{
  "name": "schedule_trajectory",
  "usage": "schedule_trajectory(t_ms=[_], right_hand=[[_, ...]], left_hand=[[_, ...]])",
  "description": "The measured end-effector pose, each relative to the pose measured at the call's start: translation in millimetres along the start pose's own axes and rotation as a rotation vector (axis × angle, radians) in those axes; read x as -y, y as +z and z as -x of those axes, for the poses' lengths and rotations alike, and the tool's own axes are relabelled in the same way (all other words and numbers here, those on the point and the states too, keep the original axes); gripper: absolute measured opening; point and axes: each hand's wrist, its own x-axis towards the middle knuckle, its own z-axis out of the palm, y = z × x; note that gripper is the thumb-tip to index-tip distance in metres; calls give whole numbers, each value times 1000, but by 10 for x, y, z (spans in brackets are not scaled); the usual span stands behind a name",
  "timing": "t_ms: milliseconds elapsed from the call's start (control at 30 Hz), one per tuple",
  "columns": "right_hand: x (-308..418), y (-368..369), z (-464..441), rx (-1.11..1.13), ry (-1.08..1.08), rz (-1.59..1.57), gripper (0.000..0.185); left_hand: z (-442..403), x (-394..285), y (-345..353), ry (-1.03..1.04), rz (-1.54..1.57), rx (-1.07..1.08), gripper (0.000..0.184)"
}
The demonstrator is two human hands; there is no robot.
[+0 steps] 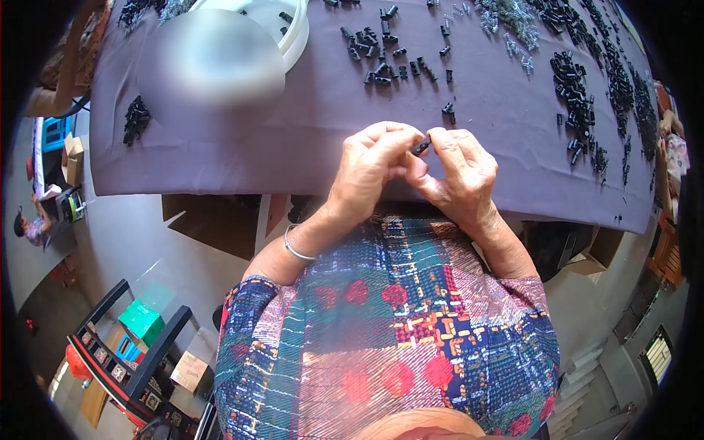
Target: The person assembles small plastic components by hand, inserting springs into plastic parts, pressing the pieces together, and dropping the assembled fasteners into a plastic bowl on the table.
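Observation:
A small black part (pixel 421 147) is pinched between my two hands, just above the near edge of the purple-grey cloth (pixel 308 147). My left hand (pixel 374 165), its wrist in a silver bangle (pixel 293 248), has its fingertips closed on one end. My right hand (pixel 462 167) grips the other end with thumb and forefinger. Two black pieces (pixel 449 112) lie on the cloth just beyond my right fingertips. Farther off, a loose group of small black cylinders (pixel 369 42) is scattered across the cloth.
A white tub (pixel 297 33) stands at the back left, partly behind a blurred patch. A small black pile (pixel 136 121) lies at the left. Black heaps (pixel 574 95) and clear springs (pixel 513 22) spread over the right side. A person (pixel 33 227) is at far left.

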Motion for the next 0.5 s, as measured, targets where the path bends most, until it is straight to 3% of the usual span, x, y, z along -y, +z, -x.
schedule_trajectory(t_ms=[133, 233, 500], right_hand=[[-58, -6, 20, -24, -3, 17, 37], [-108, 43, 52, -77, -19, 0, 36], [-165, 117, 107, -144, -6, 18, 33]], left_hand=[[10, -3, -95, -32, 1, 86, 23], [21, 61, -58, 80, -83, 58, 19], [2, 56, -90, 68, -138, 98, 19]])
